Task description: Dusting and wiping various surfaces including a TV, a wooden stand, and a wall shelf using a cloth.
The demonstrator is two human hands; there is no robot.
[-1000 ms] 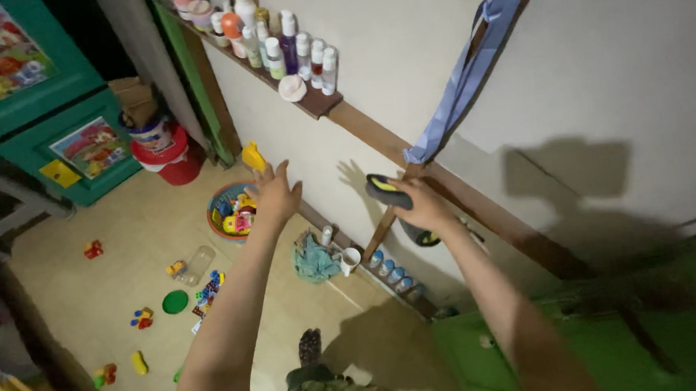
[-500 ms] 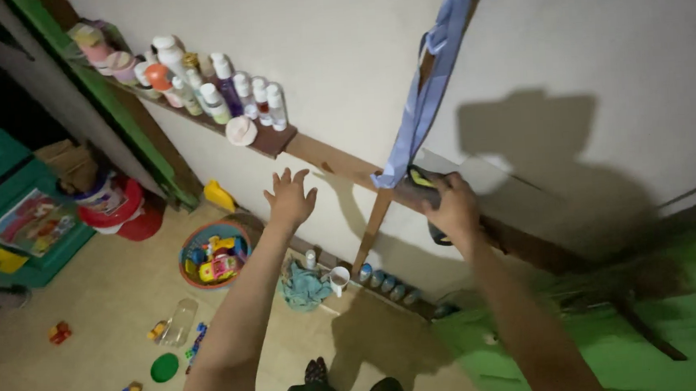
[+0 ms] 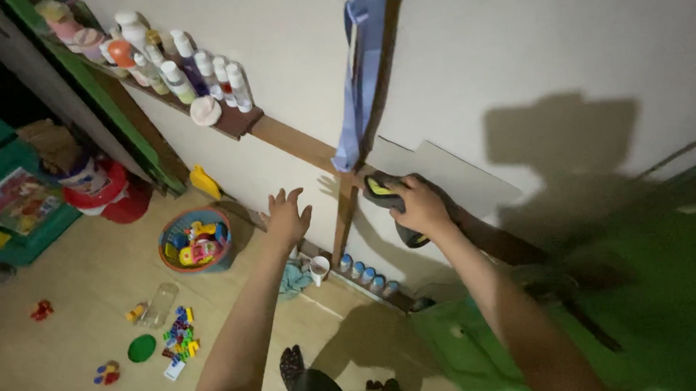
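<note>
My right hand [image 3: 420, 207] grips a dark hand tool with yellow marks [image 3: 388, 196] and holds it against the brown wooden rail [image 3: 297, 146] on the white wall, just below a hanging blue cloth strap [image 3: 360, 66]. My left hand [image 3: 285, 218] is raised with fingers spread, empty, in front of the wall left of the upright wooden post [image 3: 343, 220]. It touches nothing.
A shelf [image 3: 235, 122] holds several bottles. On the floor lie a basket of toys [image 3: 196, 241], scattered blocks [image 3: 178, 339], a green lid [image 3: 141, 348], a white cup [image 3: 318, 266], a teal cloth [image 3: 293, 278] and small jars [image 3: 366, 275]. A green surface [image 3: 653, 314] is at right.
The view shifted right. My right hand with the tool dropped lower along the rail, under the strap. My left hand stayed raised and spread.
</note>
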